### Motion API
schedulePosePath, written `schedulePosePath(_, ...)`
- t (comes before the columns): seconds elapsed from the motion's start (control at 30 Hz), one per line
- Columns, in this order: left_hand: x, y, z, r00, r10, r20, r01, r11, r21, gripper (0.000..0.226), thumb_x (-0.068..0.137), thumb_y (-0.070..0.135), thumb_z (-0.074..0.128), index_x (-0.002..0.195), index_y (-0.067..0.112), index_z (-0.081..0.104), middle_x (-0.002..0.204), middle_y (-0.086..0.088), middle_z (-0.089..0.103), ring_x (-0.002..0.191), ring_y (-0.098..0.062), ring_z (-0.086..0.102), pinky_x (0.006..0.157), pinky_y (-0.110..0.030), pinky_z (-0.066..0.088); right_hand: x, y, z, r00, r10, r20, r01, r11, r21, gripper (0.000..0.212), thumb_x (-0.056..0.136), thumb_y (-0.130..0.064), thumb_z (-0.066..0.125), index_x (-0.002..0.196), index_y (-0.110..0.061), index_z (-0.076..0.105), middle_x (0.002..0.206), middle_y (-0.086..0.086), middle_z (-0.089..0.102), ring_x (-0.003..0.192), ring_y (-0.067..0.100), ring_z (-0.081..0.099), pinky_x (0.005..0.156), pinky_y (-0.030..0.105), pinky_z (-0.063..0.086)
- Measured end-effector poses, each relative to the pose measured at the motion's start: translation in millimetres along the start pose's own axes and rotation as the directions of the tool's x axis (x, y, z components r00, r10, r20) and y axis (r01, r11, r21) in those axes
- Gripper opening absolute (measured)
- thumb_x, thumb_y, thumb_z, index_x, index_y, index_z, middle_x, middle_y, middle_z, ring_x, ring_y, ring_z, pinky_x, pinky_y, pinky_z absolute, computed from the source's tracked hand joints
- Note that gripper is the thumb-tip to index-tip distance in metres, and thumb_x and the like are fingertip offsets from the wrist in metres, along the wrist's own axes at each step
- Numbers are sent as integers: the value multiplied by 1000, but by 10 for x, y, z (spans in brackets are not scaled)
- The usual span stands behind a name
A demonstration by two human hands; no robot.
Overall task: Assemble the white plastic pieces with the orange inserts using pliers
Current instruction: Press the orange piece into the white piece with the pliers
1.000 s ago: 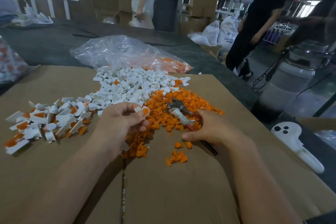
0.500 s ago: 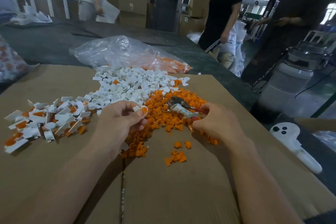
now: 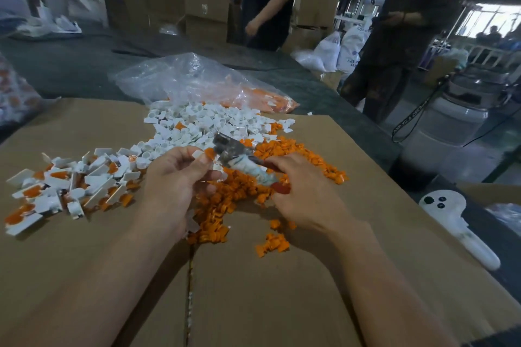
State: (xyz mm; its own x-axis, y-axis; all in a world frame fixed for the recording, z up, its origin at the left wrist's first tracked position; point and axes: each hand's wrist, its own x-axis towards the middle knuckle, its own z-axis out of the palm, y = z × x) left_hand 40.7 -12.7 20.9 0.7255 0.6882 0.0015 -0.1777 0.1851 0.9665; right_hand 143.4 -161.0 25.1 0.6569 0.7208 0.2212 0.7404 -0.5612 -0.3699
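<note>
One white piece (image 3: 197, 154) with its orange insert (image 3: 210, 153) was pinched at the left hand (image 3: 174, 186) fingertips, above mid-cardboard (image 3: 253, 290) | right hand (image 3: 304, 191) gripped the pliers (image 3: 239, 160) by the handles | pliers' head sat just beside the piece

I see white plastic pieces (image 3: 197, 127) heaped behind a spread of orange inserts (image 3: 225, 203); taped, red-handled pliers (image 3: 242, 163) slant above them.
</note>
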Motion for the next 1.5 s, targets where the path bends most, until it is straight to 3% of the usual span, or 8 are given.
schedulePosePath(0.2,30,-33,-6,1000,24,9,-24,1000,-12,14,92,5,52,81,13,57,72,-10,61,45,-5,59,36,-16,42,1,-21,17,1000,-14,17,14,1000,-12,55,80,-23,56,133,-22,42,118,-1,46,113,15,41,95,31,38)
schedulePosePath(0.5,23,-37,-7,996,83,40,-80,994,-70,17,88,-2,51,75,8,55,69,-5,59,50,-6,60,48,-16,49,-25,-61,17,997,-67,41,67,998,10,15,80,-18,53,88,-28,47,79,-7,47,76,15,46,63,31,39)
schedulePosePath(0.7,-3,-26,5,997,77,20,-76,995,-68,22,90,-2,48,72,10,53,69,-9,57,47,-6,58,44,-15,47,-43,-116,29,998,-44,49,43,999,26,23,84,-18,53,70,-28,36,62,-10,42,57,6,41,45,21,26)
schedulePosePath(0.83,-4,-41,-3,997,67,-23,-69,996,-65,25,92,-1,48,70,11,54,71,-10,59,49,-9,57,45,-16,48,-33,-171,39,996,-37,76,34,999,36,6,85,-19,53,84,-22,47,68,-4,48,63,15,47,49,26,34)
schedulePosePath(1.13,8,-34,-14,996,38,-77,-45,995,-86,25,90,-1,52,69,13,55,62,-5,61,44,-9,58,38,-17,44,-37,-164,105,997,-70,-19,70,998,8,8,82,-21,55,79,-17,48,66,0,52,61,18,49,47,27,30)
schedulePosePath(1.3,6,-30,-14,993,59,-105,-75,986,-151,19,89,-1,54,74,11,56,56,1,62,48,-7,60,48,-18,50,20,-84,145,993,-46,-113,48,999,20,19,81,-35,63,89,-22,51,77,-9,46,71,10,44,53,20,32)
schedulePosePath(1.43,122,-33,-119,977,-58,-204,-9,950,-313,12,92,14,54,81,12,55,72,-3,62,55,-8,61,72,-33,55,67,46,146,975,61,-212,-57,998,24,40,76,-53,63,104,-25,56,93,-10,51,86,8,47,63,22,34)
schedulePosePath(1.5,181,-26,-168,956,-114,-270,-2,919,-395,15,93,22,54,83,10,55,73,-2,59,52,-5,61,62,-23,55,82,127,126,968,117,-222,-124,992,-20,48,73,-56,65,109,-24,56,101,-6,54,93,10,48,71,24,34)
